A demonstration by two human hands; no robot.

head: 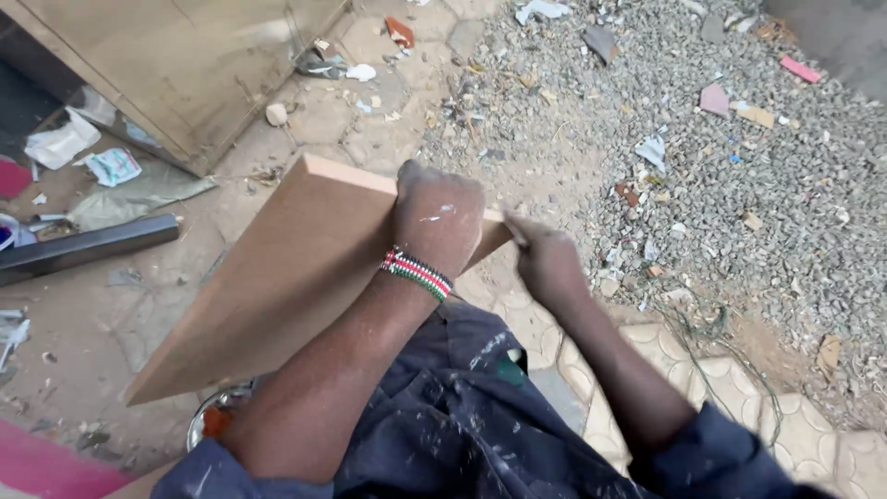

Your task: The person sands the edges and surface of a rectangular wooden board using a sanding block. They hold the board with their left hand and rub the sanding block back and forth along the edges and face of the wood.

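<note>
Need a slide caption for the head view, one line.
Left hand grips the far edge of a tilted brown board; right hand works at its corner, above paving and gravel.

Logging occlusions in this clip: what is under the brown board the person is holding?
Under the brown board, near its lower edge, part of a round metal container peeks out, with something orange inside. Dusty ground shows beside the board. The rest of the container and the ground directly beneath are covered.

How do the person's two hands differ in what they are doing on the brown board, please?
The left hand grips the brown board over its far edge; the right hand sits at the board's corner, beside it. The left wrist wears a beaded bracelet; the right wrist is bare. Both are dusty.
</note>
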